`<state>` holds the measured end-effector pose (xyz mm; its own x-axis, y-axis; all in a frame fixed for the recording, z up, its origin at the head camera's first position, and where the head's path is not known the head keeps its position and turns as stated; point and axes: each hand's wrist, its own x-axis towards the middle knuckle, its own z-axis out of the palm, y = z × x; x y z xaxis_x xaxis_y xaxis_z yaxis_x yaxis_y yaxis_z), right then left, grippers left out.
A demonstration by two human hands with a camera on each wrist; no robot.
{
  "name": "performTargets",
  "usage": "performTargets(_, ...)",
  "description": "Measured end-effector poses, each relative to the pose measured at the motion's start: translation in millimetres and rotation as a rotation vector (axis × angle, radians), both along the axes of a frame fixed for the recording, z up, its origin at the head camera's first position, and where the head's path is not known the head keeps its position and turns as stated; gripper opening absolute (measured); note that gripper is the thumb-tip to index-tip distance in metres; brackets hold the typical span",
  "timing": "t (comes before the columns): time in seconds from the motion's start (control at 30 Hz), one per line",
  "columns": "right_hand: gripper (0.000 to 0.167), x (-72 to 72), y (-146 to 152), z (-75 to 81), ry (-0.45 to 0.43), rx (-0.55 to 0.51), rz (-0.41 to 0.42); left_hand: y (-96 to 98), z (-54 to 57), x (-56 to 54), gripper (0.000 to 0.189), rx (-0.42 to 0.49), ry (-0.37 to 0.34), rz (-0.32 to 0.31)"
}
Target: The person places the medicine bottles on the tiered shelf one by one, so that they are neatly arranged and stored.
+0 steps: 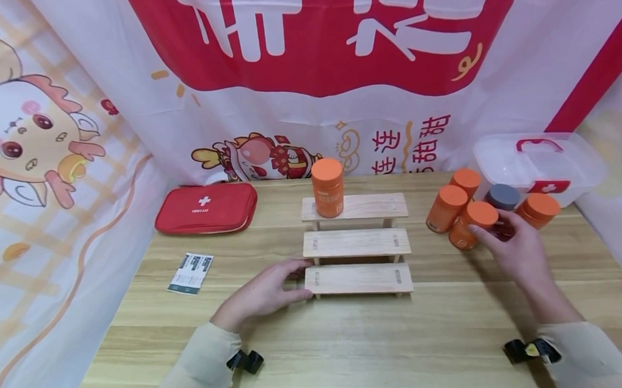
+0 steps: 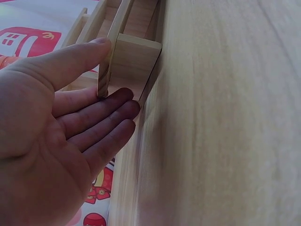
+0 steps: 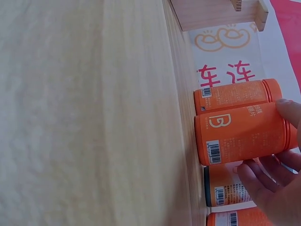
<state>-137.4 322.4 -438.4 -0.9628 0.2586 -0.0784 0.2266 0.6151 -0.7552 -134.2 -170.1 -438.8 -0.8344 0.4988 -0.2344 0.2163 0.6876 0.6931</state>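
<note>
In the head view my left hand (image 1: 265, 290) is at the left end of a three-step wooden display stand (image 1: 357, 278). Its thumb and fingers hold the lowest board's end from both edges, as the left wrist view also shows. On the top step an orange supplement bottle (image 1: 328, 187) stands upright. My right hand (image 1: 520, 250) grips another orange bottle (image 3: 244, 134) between thumb and fingers, near its lid. That bottle is among a cluster at the right: other orange bottles (image 1: 447, 208) and one with a grey lid (image 1: 503, 197), partly hidden by the hand.
A clear plastic first-aid box (image 1: 562, 160) with a red handle stands behind the bottles. At the back left lies a red first-aid pouch (image 1: 206, 208), with a printed packet (image 1: 191, 273) in front of it. Printed cloth (image 1: 304, 71) hangs along the table's back and sides.
</note>
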Motion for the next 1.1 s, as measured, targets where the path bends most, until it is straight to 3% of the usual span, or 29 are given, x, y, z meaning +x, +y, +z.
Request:
performTargets(0.43, 0.091, 13.3, 1, 10.9, 0.029, -0.038, -0.041, 0.3, -1.3, -0.6, 0.067, 0.0, 0.007, -0.003)
performTargets(0.63, 0.084, 20.9, -4, 20.8, 0.096, -0.067, -0.063, 0.1, -2.7, -1.2, 0.067, 0.005, 0.007, -0.005)
performTargets(0.87, 0.07, 24.4, -15, 35.8, 0.258, -0.1, -0.057, -0.6, -3.9, -0.8, 0.068, 0.005, 0.0, 0.001)
performTargets(1.1, 0.065, 22.1, -33, 53.3, 0.309, -0.092, -0.063, -0.3, -2.1, -0.4, 0.067, 0.022, -0.003, -0.003)
